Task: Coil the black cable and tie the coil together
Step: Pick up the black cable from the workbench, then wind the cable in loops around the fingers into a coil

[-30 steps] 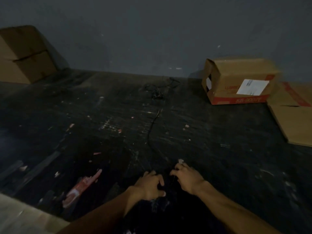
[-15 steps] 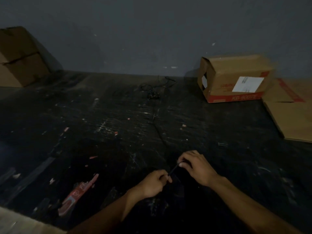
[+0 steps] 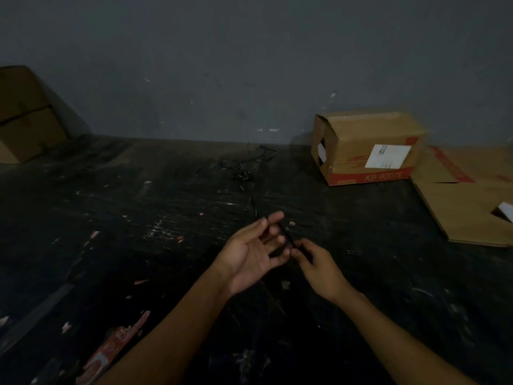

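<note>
- Floor: dark, scuffed; cable runs from a loose tangle near the wall to the hands, so slack is free to draw in.
- Box: on its side, right rear; print reads "KB-9007E", partial "LUBRIC"; white label unreadable.
- Left hand: palm up, fingers spread wide, prob. a form for the first loop.
- Right hand: fingers pinched on cable end, feeding it across left fingers.

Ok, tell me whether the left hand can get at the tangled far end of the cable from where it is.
Probably not without leaning in: the tangle lies well beyond the open left hand, near the wall. Nothing blocks the dark floor between them.
</note>
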`<action>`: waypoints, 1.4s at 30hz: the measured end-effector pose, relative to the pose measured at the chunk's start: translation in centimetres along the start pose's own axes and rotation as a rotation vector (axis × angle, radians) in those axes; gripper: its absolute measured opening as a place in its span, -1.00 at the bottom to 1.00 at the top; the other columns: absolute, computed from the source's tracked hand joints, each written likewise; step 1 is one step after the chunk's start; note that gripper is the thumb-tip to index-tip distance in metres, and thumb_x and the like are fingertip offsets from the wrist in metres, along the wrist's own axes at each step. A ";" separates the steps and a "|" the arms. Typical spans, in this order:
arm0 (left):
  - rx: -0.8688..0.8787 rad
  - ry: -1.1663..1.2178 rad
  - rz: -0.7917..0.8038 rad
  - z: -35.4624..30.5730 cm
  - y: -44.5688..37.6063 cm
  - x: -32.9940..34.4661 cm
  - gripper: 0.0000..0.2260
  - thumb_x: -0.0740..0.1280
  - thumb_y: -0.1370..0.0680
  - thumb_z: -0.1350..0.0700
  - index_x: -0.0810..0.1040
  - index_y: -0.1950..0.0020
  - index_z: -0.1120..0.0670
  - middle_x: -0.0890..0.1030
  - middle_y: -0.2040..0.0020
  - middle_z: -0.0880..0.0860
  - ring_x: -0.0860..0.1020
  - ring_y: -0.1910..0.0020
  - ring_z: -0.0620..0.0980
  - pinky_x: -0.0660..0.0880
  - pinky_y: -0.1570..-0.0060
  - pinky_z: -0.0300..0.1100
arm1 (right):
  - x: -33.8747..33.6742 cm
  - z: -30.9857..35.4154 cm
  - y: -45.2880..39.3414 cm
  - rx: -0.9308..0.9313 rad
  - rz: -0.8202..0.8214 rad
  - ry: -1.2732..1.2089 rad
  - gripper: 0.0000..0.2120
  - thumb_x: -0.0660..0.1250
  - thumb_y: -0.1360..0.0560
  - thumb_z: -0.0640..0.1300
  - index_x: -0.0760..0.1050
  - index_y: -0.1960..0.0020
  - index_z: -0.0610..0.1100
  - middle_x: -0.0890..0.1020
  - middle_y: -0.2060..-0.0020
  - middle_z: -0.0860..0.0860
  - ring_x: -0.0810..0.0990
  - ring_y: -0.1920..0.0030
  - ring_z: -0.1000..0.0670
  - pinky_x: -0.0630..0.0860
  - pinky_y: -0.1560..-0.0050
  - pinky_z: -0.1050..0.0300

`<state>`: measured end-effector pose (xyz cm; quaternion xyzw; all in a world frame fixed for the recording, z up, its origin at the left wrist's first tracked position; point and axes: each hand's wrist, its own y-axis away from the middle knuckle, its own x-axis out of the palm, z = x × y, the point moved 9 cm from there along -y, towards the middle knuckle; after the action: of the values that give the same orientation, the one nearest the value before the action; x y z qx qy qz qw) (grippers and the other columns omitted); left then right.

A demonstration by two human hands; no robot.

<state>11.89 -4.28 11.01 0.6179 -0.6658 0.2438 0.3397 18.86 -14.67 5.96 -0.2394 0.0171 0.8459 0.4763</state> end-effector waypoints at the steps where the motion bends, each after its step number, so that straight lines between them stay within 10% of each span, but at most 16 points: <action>1: 0.041 0.004 0.024 -1.0 -0.2 0.5 -0.76 0.27 -0.59 0.12 0.66 -0.17 0.10 0.62 0.22 -0.01 0.64 0.17 -0.04 0.59 0.07 0.03 | 0.2 0.4 0.0 -0.009 0.001 -0.022 -0.84 0.24 -0.59 -0.12 0.55 0.00 0.10 0.67 0.15 0.10 0.62 0.13 0.16 0.54 0.11 0.26; 8: 0.260 -0.002 -0.018 -7.3 -3.1 1.0 -0.76 0.22 -0.62 0.03 0.60 -0.22 -0.01 0.70 -0.06 0.02 0.59 -0.25 0.07 0.40 -0.23 0.35 | 3.2 1.0 0.8 0.019 0.234 0.064 -0.82 0.19 -0.60 -0.08 0.48 -0.10 0.17 0.54 0.47 0.11 0.51 0.43 0.18 0.50 0.33 0.18; 18: 0.144 -0.528 -0.158 -9.2 -6.8 -2.2 -0.71 0.12 -0.63 -0.12 0.58 -0.23 -0.26 0.46 -0.44 -0.01 0.19 -0.52 0.22 -0.10 -0.33 0.54 | -0.6 7.3 -0.2 -0.129 0.320 0.383 -0.80 0.21 -0.58 0.07 0.57 -0.08 0.08 0.66 0.04 0.17 0.59 0.04 0.22 0.49 0.00 0.26; 26: -0.136 -0.693 0.042 -3.4 -6.9 0.0 -0.68 0.19 -0.61 -0.13 0.54 -0.33 -0.17 0.50 -0.40 0.07 0.42 -0.40 0.13 0.54 -0.08 0.05 | -8.8 14.4 -3.4 -0.208 0.207 0.650 -0.95 0.33 -0.50 0.07 0.54 0.05 0.15 0.58 0.20 0.20 0.54 0.17 0.23 0.43 0.22 0.24; 32: -0.254 -0.758 0.171 -0.2 -6.0 3.3 -0.68 0.17 -0.62 -0.12 0.54 -0.32 -0.16 0.60 -0.31 0.00 0.54 -0.25 -0.05 0.27 -0.14 0.11 | -12.5 17.9 -5.2 -0.353 0.077 0.818 -0.85 0.43 -0.41 0.11 0.57 0.14 0.05 0.52 0.22 0.14 0.47 0.22 0.16 0.24 0.35 0.23; 42: -0.338 -0.537 0.444 0.4 -3.6 8.5 -0.65 0.18 -0.62 -0.07 0.50 -0.36 -0.02 0.41 -0.46 0.23 0.31 -0.47 0.26 0.32 0.02 0.02 | -15.5 16.4 -6.4 -0.317 0.011 0.562 -0.91 0.35 -0.44 0.10 0.58 0.14 0.12 0.65 0.16 0.05 0.60 0.11 0.06 0.55 0.10 -0.02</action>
<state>15.36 -10.58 16.87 0.4357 -0.8795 0.0278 0.1891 24.39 -19.30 28.24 -0.5349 0.0171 0.7413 0.4050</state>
